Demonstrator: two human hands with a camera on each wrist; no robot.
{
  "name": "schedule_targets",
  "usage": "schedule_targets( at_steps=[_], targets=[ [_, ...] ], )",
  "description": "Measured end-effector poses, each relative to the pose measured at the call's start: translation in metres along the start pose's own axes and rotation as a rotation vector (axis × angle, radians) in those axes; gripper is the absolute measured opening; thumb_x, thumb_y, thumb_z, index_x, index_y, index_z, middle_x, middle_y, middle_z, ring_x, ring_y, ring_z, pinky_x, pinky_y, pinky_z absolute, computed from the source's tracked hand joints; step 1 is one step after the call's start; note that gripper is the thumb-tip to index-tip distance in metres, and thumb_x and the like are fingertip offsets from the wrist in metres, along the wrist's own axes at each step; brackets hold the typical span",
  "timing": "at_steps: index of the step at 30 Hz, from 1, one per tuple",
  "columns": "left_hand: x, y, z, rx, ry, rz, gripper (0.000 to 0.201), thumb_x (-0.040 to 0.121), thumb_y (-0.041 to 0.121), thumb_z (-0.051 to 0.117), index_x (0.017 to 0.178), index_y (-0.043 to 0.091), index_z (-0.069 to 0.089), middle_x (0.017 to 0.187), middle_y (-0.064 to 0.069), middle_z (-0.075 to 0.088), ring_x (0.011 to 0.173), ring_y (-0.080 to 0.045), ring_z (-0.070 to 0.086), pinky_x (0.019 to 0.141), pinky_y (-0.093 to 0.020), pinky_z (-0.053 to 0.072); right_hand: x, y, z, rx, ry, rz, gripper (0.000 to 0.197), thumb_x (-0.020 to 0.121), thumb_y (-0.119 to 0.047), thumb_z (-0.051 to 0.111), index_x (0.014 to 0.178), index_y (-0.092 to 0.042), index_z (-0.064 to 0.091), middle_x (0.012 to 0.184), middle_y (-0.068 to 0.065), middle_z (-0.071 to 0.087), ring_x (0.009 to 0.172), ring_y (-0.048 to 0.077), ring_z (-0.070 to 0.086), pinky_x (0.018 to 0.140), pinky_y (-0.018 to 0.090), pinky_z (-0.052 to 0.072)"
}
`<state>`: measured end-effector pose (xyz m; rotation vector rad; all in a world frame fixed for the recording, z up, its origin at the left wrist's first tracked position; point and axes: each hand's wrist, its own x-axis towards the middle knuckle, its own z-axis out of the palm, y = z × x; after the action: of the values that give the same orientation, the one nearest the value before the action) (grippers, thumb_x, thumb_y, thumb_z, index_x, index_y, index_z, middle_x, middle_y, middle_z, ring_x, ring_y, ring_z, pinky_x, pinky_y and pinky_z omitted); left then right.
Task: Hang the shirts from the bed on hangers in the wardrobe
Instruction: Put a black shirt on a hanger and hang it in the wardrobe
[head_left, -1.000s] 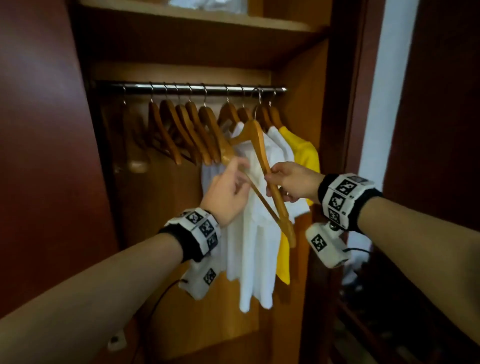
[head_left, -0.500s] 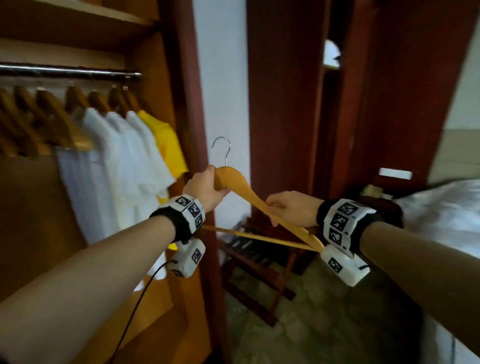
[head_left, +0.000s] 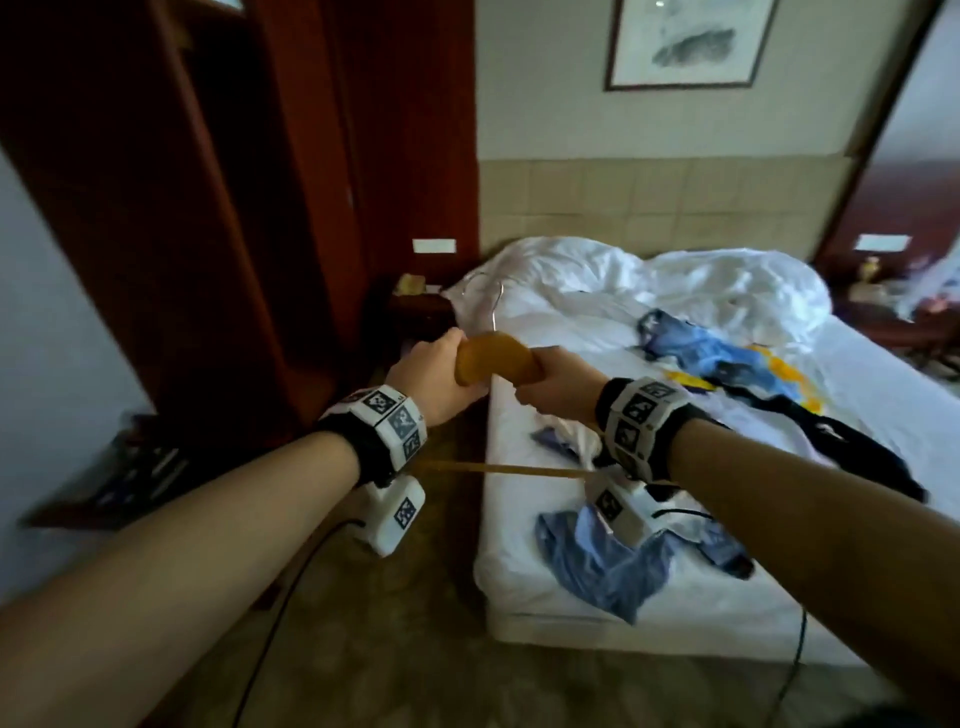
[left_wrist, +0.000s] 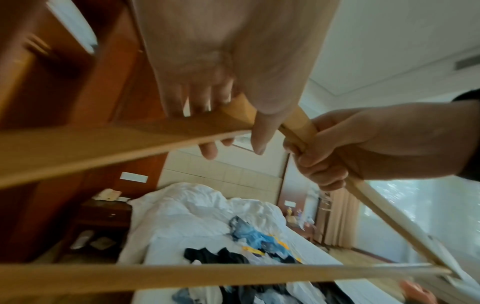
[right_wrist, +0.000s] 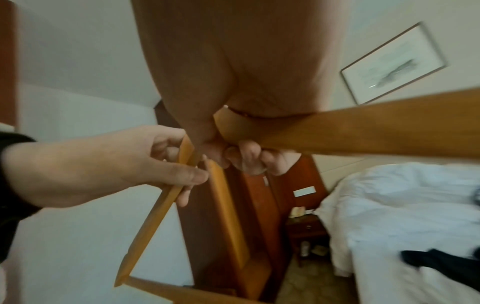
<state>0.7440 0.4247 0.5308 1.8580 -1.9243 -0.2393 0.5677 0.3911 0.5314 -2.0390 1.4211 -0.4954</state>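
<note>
Both hands hold one empty wooden hanger (head_left: 497, 357) in front of me, over the near left corner of the bed (head_left: 878, 395). My left hand (head_left: 441, 382) grips its left arm and my right hand (head_left: 553, 384) grips its right arm, close to the metal hook (head_left: 491, 306). The hanger's lower bar (head_left: 498, 469) runs under both wrists. The grips show close up in the left wrist view on the hanger (left_wrist: 124, 142) and in the right wrist view on the hanger (right_wrist: 363, 131). Several shirts lie on the bed: a blue and yellow one (head_left: 727, 358), a black one (head_left: 852, 447), a blue one (head_left: 608, 566).
A crumpled white duvet (head_left: 649, 280) covers the head of the bed. A dark nightstand (head_left: 415, 306) stands between the bed and the red-brown wardrobe panels (head_left: 234, 208). A low luggage rack (head_left: 130, 467) stands at the left. A framed picture (head_left: 685, 41) hangs above the bed.
I have turned from the wardrobe rail to the bed. The hanger came off the rail and travelled with both hands, which moved closer together near its hook.
</note>
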Motion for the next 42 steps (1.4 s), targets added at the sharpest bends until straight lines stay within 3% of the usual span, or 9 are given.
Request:
schedule_targets(
  at_steps=[7,11,15,18,25,31,35,37,42],
  targets=[
    [0.092,0.126,0.119,0.159,-0.171,0.342,0.030,0.088,0.044,0.064,0.106,0.022,0.057,0.100,-0.004,0.067,0.094,-0.029,0.063,0.078,-0.037,0.051,-0.019,0.167,-0.106,0.028,0.161,0.266,0.007,0.083,-0.012,0.067,0.088,-0.009,0.064,0.081,0.017,0.069,0.072,0.033,0.068,0.068,0.040,0.060],
    [0.143,0.176,0.187,0.204,-0.224,0.505,0.036,0.091,0.044,0.061,0.117,0.021,0.054,0.102,-0.008,0.066,0.095,-0.032,0.064,0.074,-0.036,0.047,-0.009,0.235,-0.140,0.176,0.213,0.352,0.012,0.089,-0.008,0.070,0.097,0.000,0.066,0.067,0.008,0.063,0.044,0.009,0.057,0.044,0.018,0.047],
    [0.205,0.216,0.239,0.231,-0.208,0.647,0.036,0.091,0.043,0.060,0.120,0.021,0.054,0.106,-0.007,0.066,0.098,-0.032,0.064,0.076,-0.037,0.046,0.040,0.288,-0.174,0.334,0.243,0.414,0.030,0.084,-0.029,0.078,0.102,-0.006,0.074,0.070,0.009,0.067,0.055,0.020,0.058,0.056,0.027,0.050],
    [0.260,0.238,0.266,0.234,-0.212,0.690,0.042,0.090,0.046,0.061,0.124,0.022,0.054,0.109,-0.007,0.066,0.101,-0.031,0.063,0.080,-0.038,0.048,0.084,0.318,-0.202,0.414,0.239,0.516,0.046,0.086,-0.043,0.073,0.102,0.000,0.072,0.070,0.016,0.068,0.057,0.027,0.056,0.061,0.039,0.050],
    [0.371,0.267,0.342,0.044,-0.312,0.717,0.053,0.088,0.038,0.066,0.135,0.027,0.047,0.130,-0.002,0.058,0.118,-0.027,0.056,0.093,-0.039,0.044,0.169,0.404,-0.249,0.614,0.240,0.656,0.043,0.095,-0.044,0.061,0.097,-0.001,0.061,0.064,0.020,0.060,0.046,0.026,0.054,0.049,0.030,0.047],
    [0.448,0.270,0.442,-0.008,-0.152,0.756,0.050,0.074,0.030,0.075,0.117,0.016,0.054,0.114,-0.008,0.056,0.109,-0.030,0.050,0.090,-0.041,0.042,0.233,0.523,-0.255,0.638,0.377,0.781,0.056,0.068,-0.056,0.071,0.087,-0.003,0.069,0.071,0.026,0.066,0.055,0.034,0.061,0.058,0.043,0.053],
    [0.472,0.252,0.508,0.234,-0.533,0.645,0.023,0.088,0.036,0.061,0.106,0.021,0.060,0.104,0.000,0.063,0.107,-0.023,0.056,0.089,-0.032,0.039,0.278,0.580,-0.242,0.786,0.386,0.821,0.029,0.091,-0.036,0.057,0.081,-0.009,0.056,0.059,0.012,0.051,0.048,0.023,0.046,0.053,0.031,0.040],
    [0.470,0.233,0.547,0.334,-0.725,0.564,0.025,0.092,0.038,0.056,0.110,0.022,0.063,0.109,-0.001,0.064,0.110,-0.023,0.056,0.089,-0.031,0.040,0.301,0.610,-0.228,0.839,0.333,0.847,0.031,0.092,-0.042,0.057,0.083,-0.013,0.055,0.057,0.006,0.045,0.046,0.017,0.041,0.049,0.026,0.034],
    [0.453,0.180,0.647,0.512,-1.003,0.446,0.030,0.093,0.033,0.058,0.116,0.014,0.058,0.119,-0.006,0.060,0.115,-0.026,0.052,0.095,-0.039,0.043,0.343,0.693,-0.170,0.725,0.237,0.784,0.064,0.057,-0.074,0.068,0.080,-0.015,0.062,0.055,-0.004,0.048,0.052,0.016,0.046,0.057,0.035,0.039]
  ],
)
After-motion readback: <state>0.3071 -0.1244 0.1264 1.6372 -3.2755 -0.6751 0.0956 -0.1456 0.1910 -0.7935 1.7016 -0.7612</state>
